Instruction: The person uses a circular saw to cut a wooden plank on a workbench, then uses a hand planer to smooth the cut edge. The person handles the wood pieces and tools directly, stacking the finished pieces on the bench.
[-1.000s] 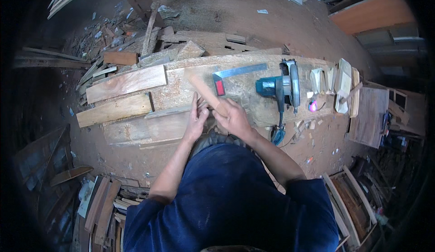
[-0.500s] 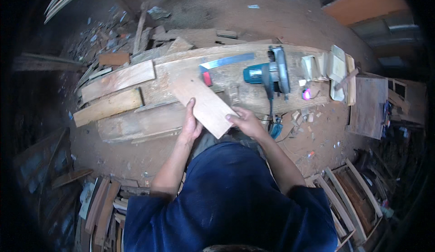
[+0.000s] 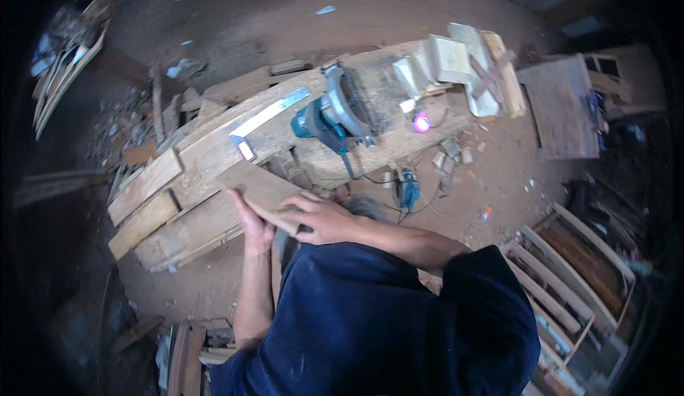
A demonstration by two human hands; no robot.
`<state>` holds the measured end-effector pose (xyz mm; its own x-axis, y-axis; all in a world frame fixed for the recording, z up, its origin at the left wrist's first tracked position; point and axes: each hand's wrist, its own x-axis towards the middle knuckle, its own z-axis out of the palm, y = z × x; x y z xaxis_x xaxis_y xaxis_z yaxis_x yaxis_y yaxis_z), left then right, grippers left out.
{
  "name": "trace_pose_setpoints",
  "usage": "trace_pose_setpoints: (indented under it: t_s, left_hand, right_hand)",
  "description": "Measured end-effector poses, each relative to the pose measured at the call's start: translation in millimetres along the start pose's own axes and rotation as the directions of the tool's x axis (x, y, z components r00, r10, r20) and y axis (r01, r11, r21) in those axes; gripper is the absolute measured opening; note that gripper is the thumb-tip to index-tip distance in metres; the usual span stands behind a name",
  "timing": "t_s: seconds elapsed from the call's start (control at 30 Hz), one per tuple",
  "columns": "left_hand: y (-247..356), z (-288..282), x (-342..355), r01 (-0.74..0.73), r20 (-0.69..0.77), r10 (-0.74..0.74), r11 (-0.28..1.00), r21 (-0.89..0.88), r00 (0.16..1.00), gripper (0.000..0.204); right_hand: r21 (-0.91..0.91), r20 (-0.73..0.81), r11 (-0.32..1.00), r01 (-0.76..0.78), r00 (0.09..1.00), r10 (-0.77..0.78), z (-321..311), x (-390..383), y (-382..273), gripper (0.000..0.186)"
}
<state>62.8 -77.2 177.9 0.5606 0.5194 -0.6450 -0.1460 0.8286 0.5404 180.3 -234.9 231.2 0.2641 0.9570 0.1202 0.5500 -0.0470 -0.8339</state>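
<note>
A flat wooden board [image 3: 258,185] is held tilted in front of my body, above the near edge of the workbench. My left hand [image 3: 255,222] supports its near-left side with the thumb along the edge. The fingers of my right hand [image 3: 322,218] lie over the near-right end and grip it. Just past the board, a try square [image 3: 274,112] with a metal blade and reddish handle lies on the bench [image 3: 385,136]. Right of the square stands a teal circular saw [image 3: 329,111], its cord trailing off the near edge.
Wood blocks [image 3: 450,60] are stacked at the bench's right end, near a small glowing pink-violet object [image 3: 421,122]. Plank pieces [image 3: 146,188] lie at the left end. A blue power tool [image 3: 407,191] sits on the ground among offcuts. Wooden frames [image 3: 570,275] stand at lower right.
The view has turned, so the bench now slants up to the right. The board has come closer to my body and tilted, and my right hand has moved further over its face.
</note>
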Motion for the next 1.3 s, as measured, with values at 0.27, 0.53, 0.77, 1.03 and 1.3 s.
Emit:
trace_pose_setpoints:
  t_s: [0.27,0.53,0.77,1.03,1.3]
  left_hand:
    - [-45,-6,-11,0.119,-0.092,-0.110,0.988,0.095,0.990,0.070]
    - [-60,-112,16,0.079,-0.442,0.329,0.723,0.687,0.834,0.075]
    - [-14,-198,65,0.076,-0.406,0.324,0.696,0.714,0.854,0.082]
    - [-35,-177,72,-0.125,-0.281,0.497,0.636,0.761,0.821,0.083]
    - [-40,-217,89,-0.101,-0.276,0.522,0.583,0.806,0.807,0.081]
  right_hand:
    - [0.803,0.024,0.442,-0.400,0.763,0.646,9,-59,42,0.045]
    - [0.771,0.188,0.188,-0.609,0.499,0.846,49,-140,77,0.037]
    - [0.794,-0.012,0.090,-0.601,0.133,0.991,56,-277,122,0.035]
    - [0.431,-0.233,0.272,-0.860,0.186,0.955,92,-449,206,0.026]
    - [0.372,-0.270,0.236,-0.898,0.139,0.953,123,-561,425,0.024]
